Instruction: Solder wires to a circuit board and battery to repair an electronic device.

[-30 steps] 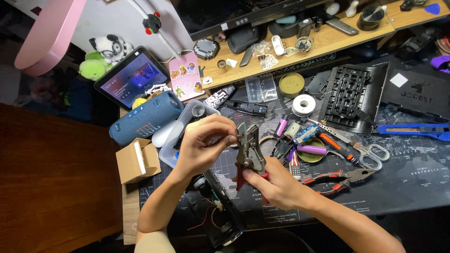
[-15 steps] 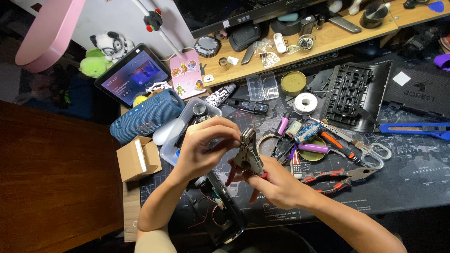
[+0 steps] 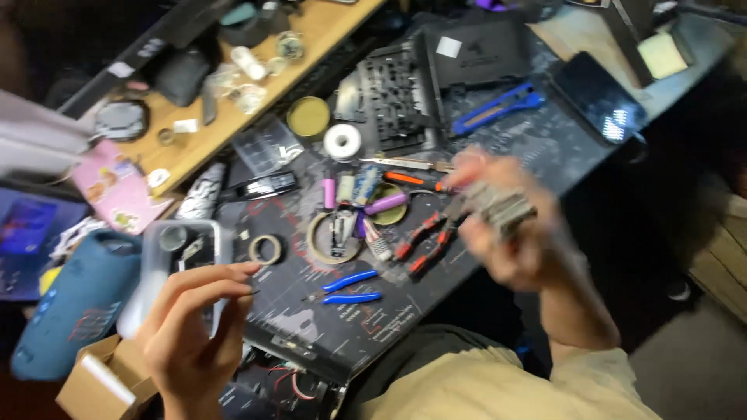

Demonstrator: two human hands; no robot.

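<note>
Between the thumb and forefinger of the left hand (image 3: 191,330), low at the near edge of the dark mat (image 3: 327,327), a tiny dark piece (image 3: 250,292) is pinched; it is too small to tell what it is. Just beyond those fingertips lie a small tape ring (image 3: 265,249) and a clear plastic tray (image 3: 180,249), with a blue cylindrical speaker (image 3: 74,303) off to their outer side. To the right, well apart from them, blue-handled cutters (image 3: 346,286) lie on the mat. Farther right, the right hand (image 3: 506,225), blurred, has its fingers closed around a grey metal tool (image 3: 498,208); red-handled pliers (image 3: 426,237) lie just beside it.
</note>
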